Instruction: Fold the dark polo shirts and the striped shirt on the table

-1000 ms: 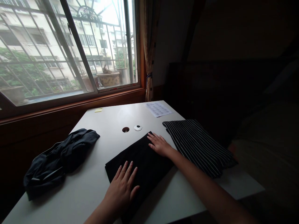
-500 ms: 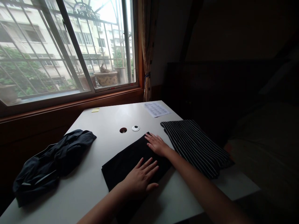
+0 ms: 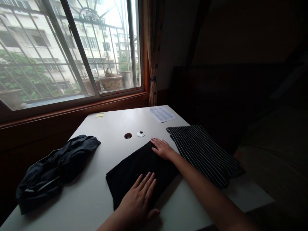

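A folded black garment (image 3: 134, 163) lies flat on the white table (image 3: 81, 205) in front of me; its exact kind is hard to make out. My left hand (image 3: 137, 200) rests palm down over its near part, fingers stretched out and the thumb apart. At the garment's far right corner lies my right hand (image 3: 162, 148), also flat with its fingers spread. Beside my right forearm is a black garment with white stripes (image 3: 199, 150), laid out flat. A crumpled dark garment with pale piping (image 3: 60, 166) sits on the left side of the table.
Beyond the black garment are a round hole (image 3: 128, 136) in the tabletop and its loose white cover (image 3: 141, 134). A printed sheet (image 3: 163, 114) lies at the far right edge, and a yellow sticky note (image 3: 99, 115) at the far left. A window (image 3: 72, 51) and tied curtain (image 3: 153, 64) stand behind.
My left hand slid right and away across the black garment, then came back nearer to me. My right hand has stayed at the far corner. The view has shifted slightly.
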Demonstrator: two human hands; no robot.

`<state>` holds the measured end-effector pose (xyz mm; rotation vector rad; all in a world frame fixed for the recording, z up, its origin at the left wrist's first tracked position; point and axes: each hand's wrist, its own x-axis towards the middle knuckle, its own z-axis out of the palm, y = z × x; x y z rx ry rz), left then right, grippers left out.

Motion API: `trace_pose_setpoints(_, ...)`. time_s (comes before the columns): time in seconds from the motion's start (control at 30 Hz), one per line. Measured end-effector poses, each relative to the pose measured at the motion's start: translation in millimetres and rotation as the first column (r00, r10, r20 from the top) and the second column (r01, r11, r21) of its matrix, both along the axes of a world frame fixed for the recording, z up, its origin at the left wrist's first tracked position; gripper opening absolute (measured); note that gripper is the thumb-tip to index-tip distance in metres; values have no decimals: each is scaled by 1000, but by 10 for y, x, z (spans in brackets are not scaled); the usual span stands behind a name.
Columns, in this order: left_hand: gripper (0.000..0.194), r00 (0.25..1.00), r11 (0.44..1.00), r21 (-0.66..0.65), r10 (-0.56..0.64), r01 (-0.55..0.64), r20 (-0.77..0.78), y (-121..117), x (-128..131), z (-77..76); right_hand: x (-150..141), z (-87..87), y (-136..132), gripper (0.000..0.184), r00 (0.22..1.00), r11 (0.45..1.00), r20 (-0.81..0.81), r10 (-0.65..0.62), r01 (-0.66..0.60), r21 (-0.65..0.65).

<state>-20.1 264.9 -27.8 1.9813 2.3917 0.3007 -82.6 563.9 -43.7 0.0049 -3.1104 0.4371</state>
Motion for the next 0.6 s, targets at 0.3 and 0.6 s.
trace_pose_setpoints(0.3, 90, 995, 998, 62, -11, 17, -100, -307, 18, -14, -29, -32, 22, 62, 1000, 999, -19, -18, 17, -29)
trace_pose_setpoints(0.6, 32, 956, 954, 122, 258, -275, 137, -571, -497, 280, 348, 136, -241, 59, 971, 981, -156, -179, 188, 47)
